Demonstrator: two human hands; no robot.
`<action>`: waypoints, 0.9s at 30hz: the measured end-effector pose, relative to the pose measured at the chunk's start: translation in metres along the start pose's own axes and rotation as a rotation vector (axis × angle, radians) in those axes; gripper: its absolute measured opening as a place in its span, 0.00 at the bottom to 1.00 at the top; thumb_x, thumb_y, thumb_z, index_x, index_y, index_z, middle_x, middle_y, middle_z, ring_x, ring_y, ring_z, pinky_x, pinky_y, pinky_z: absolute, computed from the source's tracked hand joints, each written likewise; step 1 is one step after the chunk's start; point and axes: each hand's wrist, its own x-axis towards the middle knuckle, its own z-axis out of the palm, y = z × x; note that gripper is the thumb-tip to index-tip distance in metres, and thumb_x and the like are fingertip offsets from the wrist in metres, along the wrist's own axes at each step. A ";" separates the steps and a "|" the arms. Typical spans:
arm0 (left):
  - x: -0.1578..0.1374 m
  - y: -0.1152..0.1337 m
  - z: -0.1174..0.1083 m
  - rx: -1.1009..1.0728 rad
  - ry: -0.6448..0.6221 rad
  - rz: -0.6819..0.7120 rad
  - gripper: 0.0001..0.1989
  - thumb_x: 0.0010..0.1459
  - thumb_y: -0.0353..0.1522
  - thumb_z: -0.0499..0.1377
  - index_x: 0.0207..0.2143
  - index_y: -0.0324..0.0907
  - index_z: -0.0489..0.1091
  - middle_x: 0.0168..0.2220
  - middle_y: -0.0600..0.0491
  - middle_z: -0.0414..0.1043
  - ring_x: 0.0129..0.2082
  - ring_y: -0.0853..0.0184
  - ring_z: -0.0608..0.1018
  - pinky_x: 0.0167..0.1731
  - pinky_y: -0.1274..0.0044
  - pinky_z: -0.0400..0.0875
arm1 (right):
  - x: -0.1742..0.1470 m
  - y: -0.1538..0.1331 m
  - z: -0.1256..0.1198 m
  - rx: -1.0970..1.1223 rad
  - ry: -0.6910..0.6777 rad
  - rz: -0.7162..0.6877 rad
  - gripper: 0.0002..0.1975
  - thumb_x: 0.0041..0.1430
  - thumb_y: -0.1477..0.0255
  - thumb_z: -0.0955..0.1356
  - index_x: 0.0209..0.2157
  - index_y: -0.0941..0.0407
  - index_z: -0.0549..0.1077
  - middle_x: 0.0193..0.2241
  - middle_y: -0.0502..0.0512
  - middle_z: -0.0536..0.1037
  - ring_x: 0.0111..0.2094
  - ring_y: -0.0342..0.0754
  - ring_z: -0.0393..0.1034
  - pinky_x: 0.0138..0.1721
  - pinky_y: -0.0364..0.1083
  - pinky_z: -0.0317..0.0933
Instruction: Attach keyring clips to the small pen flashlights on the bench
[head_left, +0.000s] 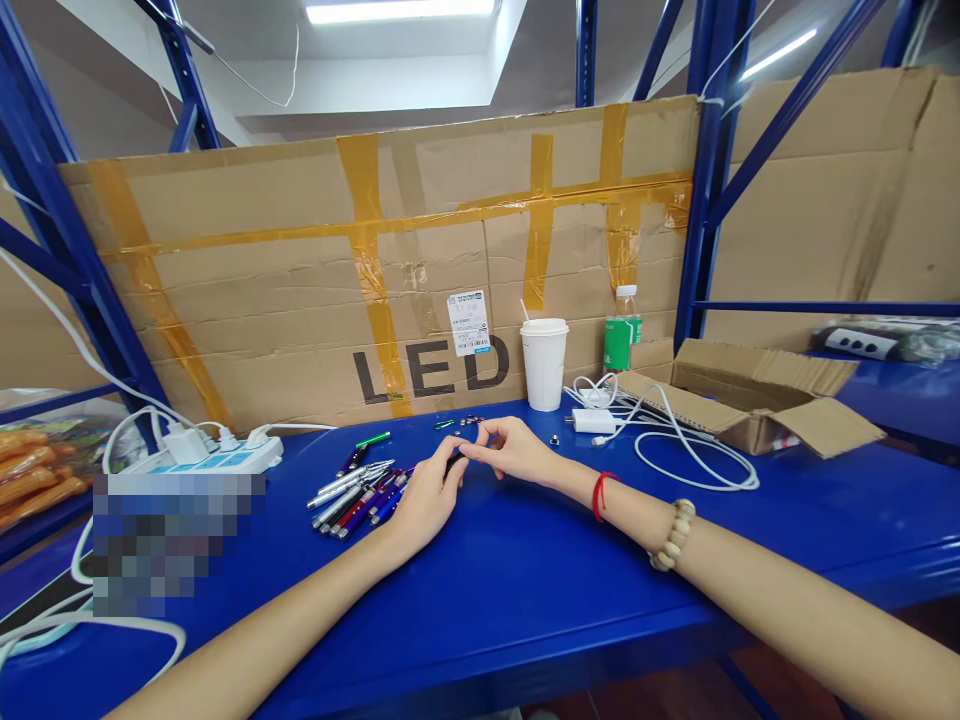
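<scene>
My left hand (429, 492) and my right hand (514, 449) meet over the middle of the blue shelf top (510, 600). Both are closed, with fingertips pinched together. A small dark piece (453, 460) shows at the left fingers, mostly hidden; its kind is unclear. Whatever the right fingertips hold is too small to make out. Close to the left hand lies a pile of slim metallic pens (349, 503) in silver, red, purple and blue. Behind it rests a green pen-like tube (373, 440). Tiny shiny parts (444, 424) are scattered just beyond my fingers.
A white paper cup (544, 365) with a straw and a green-labelled bottle (622, 330) stand at the back. White charger cables (675, 450) and an open cardboard box (757, 400) lie right. A power strip (225, 460) sits left. Taped cardboard (285, 320) walls the rear.
</scene>
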 end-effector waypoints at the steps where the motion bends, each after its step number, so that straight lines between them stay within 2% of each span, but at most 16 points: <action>1: 0.000 0.000 0.000 -0.001 0.001 -0.004 0.15 0.57 0.38 0.43 0.43 0.46 0.64 0.23 0.58 0.61 0.24 0.74 0.64 0.28 0.83 0.56 | 0.000 0.000 0.000 -0.002 -0.003 -0.002 0.22 0.48 0.54 0.66 0.20 0.60 0.61 0.16 0.47 0.65 0.13 0.36 0.60 0.15 0.37 0.49; 27: 0.001 -0.001 0.001 0.038 -0.058 -0.049 0.12 0.58 0.37 0.43 0.36 0.45 0.64 0.21 0.59 0.61 0.23 0.75 0.64 0.28 0.82 0.55 | 0.001 0.006 -0.003 -0.086 -0.083 -0.023 0.24 0.51 0.51 0.64 0.21 0.60 0.62 0.16 0.47 0.65 0.14 0.37 0.61 0.16 0.37 0.52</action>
